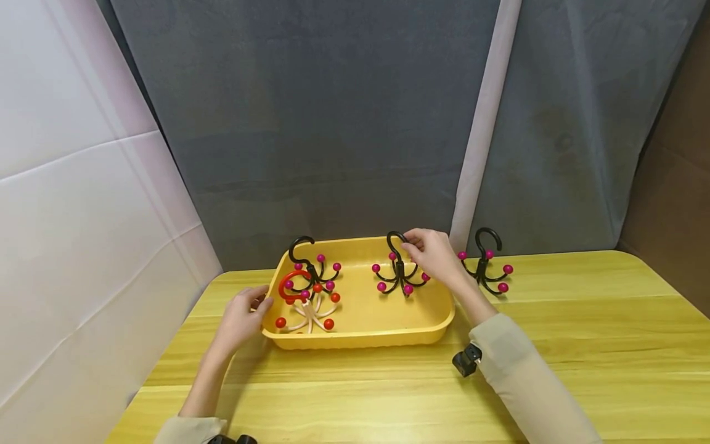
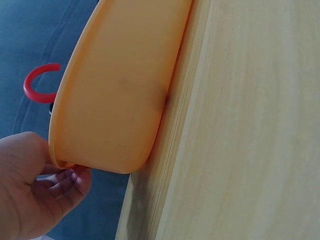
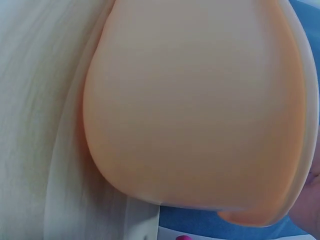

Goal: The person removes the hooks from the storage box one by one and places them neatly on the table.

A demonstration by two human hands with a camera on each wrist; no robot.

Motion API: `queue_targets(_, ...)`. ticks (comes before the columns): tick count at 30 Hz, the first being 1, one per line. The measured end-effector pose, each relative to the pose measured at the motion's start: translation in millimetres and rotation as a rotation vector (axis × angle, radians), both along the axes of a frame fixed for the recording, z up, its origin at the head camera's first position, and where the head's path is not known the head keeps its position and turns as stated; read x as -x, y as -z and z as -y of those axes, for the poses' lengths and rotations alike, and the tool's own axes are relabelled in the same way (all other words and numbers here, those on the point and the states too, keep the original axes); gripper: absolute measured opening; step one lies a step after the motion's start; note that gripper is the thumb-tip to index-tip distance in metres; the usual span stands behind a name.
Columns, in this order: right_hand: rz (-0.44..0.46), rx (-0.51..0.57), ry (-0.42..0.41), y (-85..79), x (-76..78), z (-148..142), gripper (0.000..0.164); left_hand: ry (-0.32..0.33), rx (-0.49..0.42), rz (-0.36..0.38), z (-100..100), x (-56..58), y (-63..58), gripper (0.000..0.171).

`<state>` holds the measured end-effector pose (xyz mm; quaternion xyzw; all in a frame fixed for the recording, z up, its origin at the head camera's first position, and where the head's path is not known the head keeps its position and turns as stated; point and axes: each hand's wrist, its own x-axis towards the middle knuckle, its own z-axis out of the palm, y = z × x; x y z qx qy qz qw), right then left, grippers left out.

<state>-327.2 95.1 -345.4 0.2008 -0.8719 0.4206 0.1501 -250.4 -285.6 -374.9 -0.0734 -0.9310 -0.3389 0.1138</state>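
Observation:
A yellow plastic tray [image 1: 355, 339] stands on the table. My left hand [image 1: 242, 317] grips its left rim, with the fingers curled beneath the lip in the left wrist view. Inside the tray's right half, my right hand [image 1: 435, 254] pinches the curved top of a black multi-claw hook [image 1: 399, 271] with magenta ball tips. In the left half, a second black claw hook [image 1: 312, 271] leans behind a cream claw hook [image 1: 308, 310] with a red top and red balls. The right wrist view shows mostly the tray's outer wall [image 3: 190, 110]; the fingers are hidden there.
Right of the tray, another black claw hook [image 1: 482, 265] with magenta balls stands on the wood-grain table [image 1: 582, 345]. A grey cloth [image 1: 333, 123] hangs behind the table, and a white cloth wall [image 1: 83, 216] rises at the left.

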Motion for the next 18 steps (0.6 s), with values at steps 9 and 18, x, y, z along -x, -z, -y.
queue_targets(9,-0.021,0.050,-0.008,-4.2,-7.7,0.6,0.016,0.001,-0.001,-0.027,-0.5,0.2,0.8,0.035)
queue_targets(18,-0.126,0.129,-0.018,-15.1,-23.7,0.9,0.018,0.006,-0.002,-0.036,-0.6,-0.8,1.4,0.035)
